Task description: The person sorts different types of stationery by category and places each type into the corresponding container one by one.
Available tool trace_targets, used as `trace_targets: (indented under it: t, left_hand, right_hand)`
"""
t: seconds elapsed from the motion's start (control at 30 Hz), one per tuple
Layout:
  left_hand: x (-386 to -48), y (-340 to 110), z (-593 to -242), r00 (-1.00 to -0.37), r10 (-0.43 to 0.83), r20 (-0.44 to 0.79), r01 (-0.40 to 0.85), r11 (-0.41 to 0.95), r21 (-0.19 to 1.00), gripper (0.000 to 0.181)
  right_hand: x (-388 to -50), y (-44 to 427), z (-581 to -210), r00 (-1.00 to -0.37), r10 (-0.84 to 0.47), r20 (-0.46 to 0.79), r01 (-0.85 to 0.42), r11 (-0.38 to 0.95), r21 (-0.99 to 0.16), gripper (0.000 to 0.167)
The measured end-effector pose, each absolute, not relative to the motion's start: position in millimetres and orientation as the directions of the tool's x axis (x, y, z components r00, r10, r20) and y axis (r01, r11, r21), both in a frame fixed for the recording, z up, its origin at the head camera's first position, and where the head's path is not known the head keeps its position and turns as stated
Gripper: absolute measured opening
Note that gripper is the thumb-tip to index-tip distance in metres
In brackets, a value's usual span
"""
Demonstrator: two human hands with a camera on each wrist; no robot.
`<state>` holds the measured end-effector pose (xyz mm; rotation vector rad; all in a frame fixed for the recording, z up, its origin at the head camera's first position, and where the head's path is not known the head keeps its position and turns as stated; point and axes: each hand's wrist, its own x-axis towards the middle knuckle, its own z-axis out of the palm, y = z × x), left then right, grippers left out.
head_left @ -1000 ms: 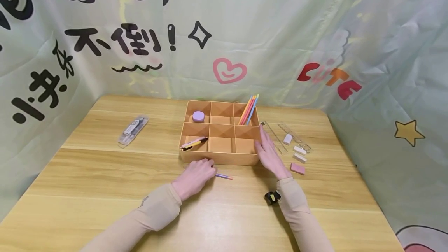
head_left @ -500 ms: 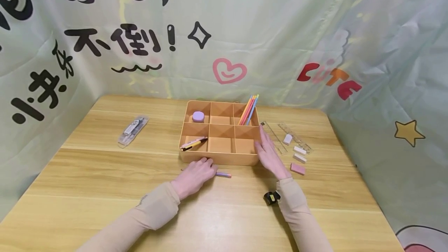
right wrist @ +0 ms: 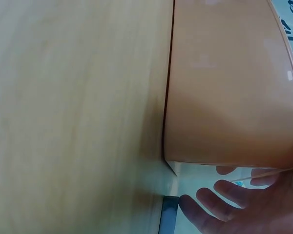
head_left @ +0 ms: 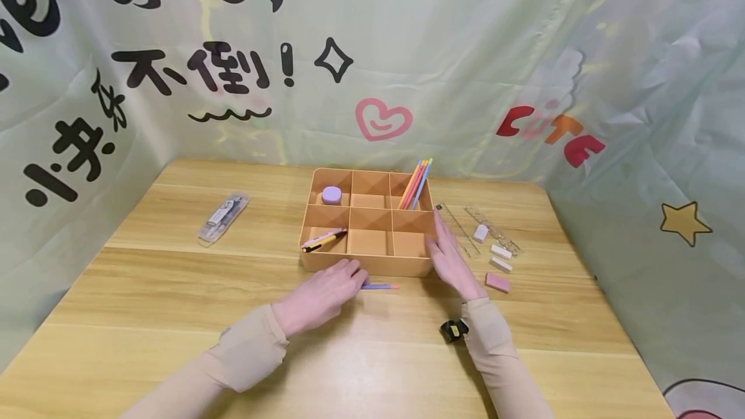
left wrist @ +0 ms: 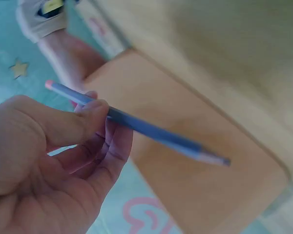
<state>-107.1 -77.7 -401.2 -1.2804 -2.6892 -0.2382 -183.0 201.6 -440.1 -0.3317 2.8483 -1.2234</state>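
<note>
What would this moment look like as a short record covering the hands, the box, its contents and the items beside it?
Left hand: left hand pinches a slim blue pencil with a pink end
Right hand: right hand against the box's right side
Box: tan, rectangular six-compartment box
Back left: small lilac rounded object
Back right: slim multicoloured pencils, leaning upright
Front left: two slim pens
Left of box: clear plastic case
Right of box: two clear rulers, three small white blocks, one pink rectangular block
</note>
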Motion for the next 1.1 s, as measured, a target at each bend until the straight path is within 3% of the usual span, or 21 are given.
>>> trace_targets:
  t: [0.07, 0.27, 0.5, 0.7, 0.83, 1.1]
  left_hand:
    - [-107.2, -76.6, -393.0, -0.620, 0.759, 0.198, 0.784, 0.609, 0.122, 0.033]
    - [-114.1, -75.0, -368.3, -0.625, 0.757, 0.191, 0.766, 0.546, 0.341, 0.022]
    - [-146.5, -73.9, -342.7, -0.633, 0.712, 0.304, 0.729, 0.415, 0.545, 0.012]
    - [-188.3, -64.0, -326.0, -0.755, 0.603, 0.257, 0.551, 0.372, 0.747, 0.014]
    - [-215.8, -53.9, -319.3, -0.811, 0.551, 0.197, 0.456, 0.384, 0.803, 0.015]
    - [-264.8, -33.4, -315.4, -0.837, 0.528, 0.142, 0.368, 0.352, 0.861, 0.017]
  right_hand:
    - [-183.1, 202.2, -440.3, -0.977, -0.206, 0.060, -0.185, 0.666, -0.723, 0.068]
    - [-183.9, 203.9, -441.1, -0.976, -0.211, 0.060, -0.188, 0.668, -0.720, 0.070]
    - [-183.4, 205.3, -439.9, -0.974, -0.215, 0.067, -0.197, 0.669, -0.717, 0.072]
    - [-182.9, 204.5, -440.6, -0.975, -0.212, 0.063, -0.193, 0.670, -0.717, 0.072]
    - [-183.2, 202.5, -442.1, -0.975, -0.211, 0.068, -0.194, 0.662, -0.724, 0.073]
    - [-182.4, 200.8, -441.1, -0.974, -0.215, 0.068, -0.195, 0.651, -0.734, 0.073]
